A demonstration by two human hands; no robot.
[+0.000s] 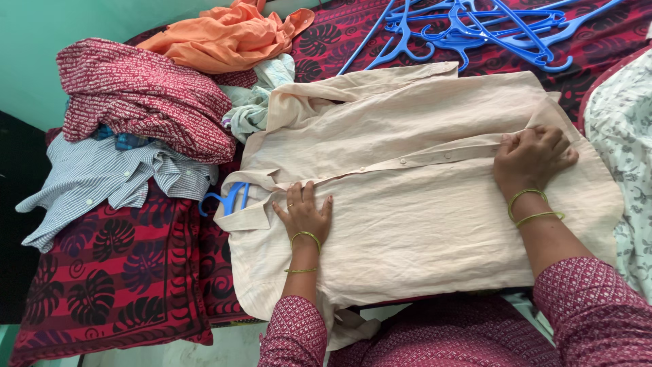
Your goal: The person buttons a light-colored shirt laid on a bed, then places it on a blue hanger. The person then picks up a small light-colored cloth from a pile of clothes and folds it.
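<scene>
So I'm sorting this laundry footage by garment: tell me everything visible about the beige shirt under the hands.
The beige shirt is pale, thin, faintly striped woven cloth, slightly creased. It lies spread flat, front up, buttoned along its placket, collar toward the left, on the red leaf-patterned bedspread. A blue hanger pokes out at the collar. The left hand presses flat near the collar; the right hand grips the placket near the hem.
</scene>
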